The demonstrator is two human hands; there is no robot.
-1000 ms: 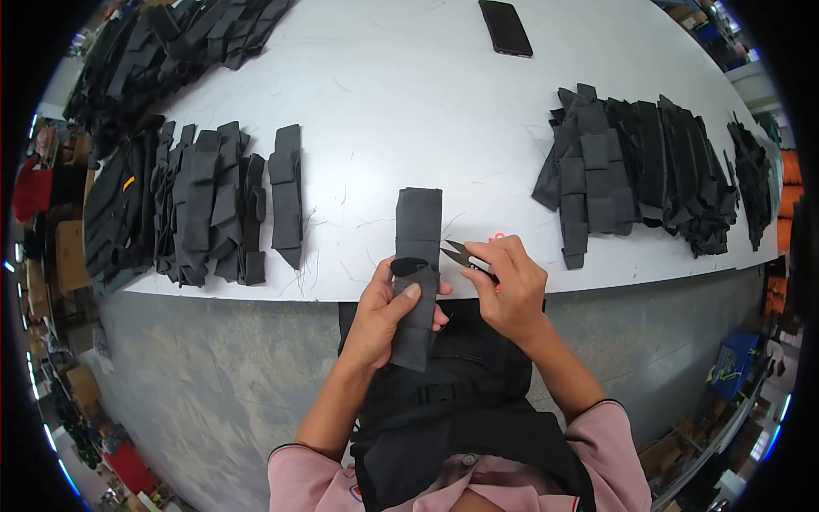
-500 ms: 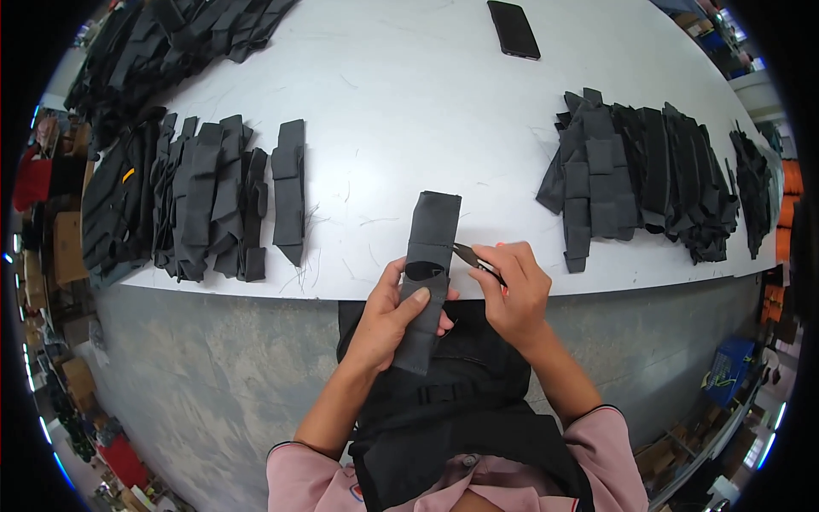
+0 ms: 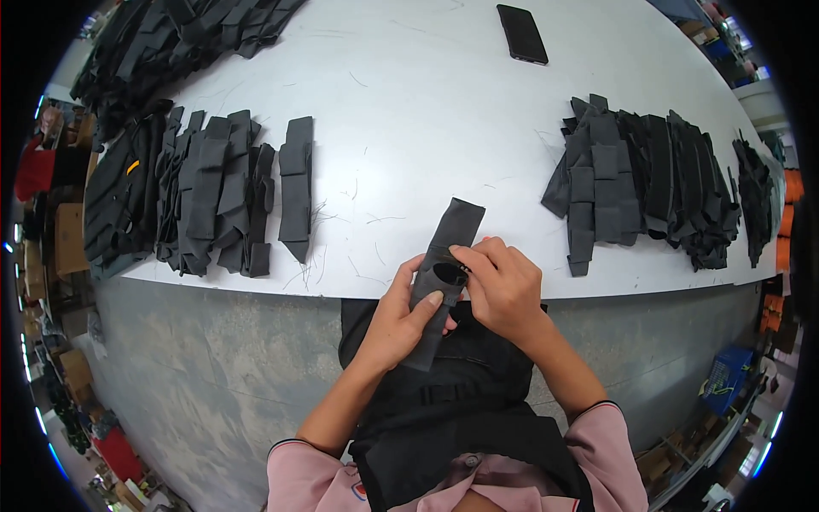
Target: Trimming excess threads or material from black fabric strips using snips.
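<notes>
At the white bench's (image 3: 409, 119) near edge, the left hand (image 3: 397, 322) pinches a dark fabric strip (image 3: 460, 222); the right hand (image 3: 507, 286), grip unclear, touches it.

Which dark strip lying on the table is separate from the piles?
The lone strip just right of the nearer left pile: a gap sets it apart, while other strips on the table lie bunched together.

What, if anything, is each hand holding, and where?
Left hand: the strip, just below its opening, thumb in front. Right hand: at the strip's edge; its hold is hidden.
</notes>
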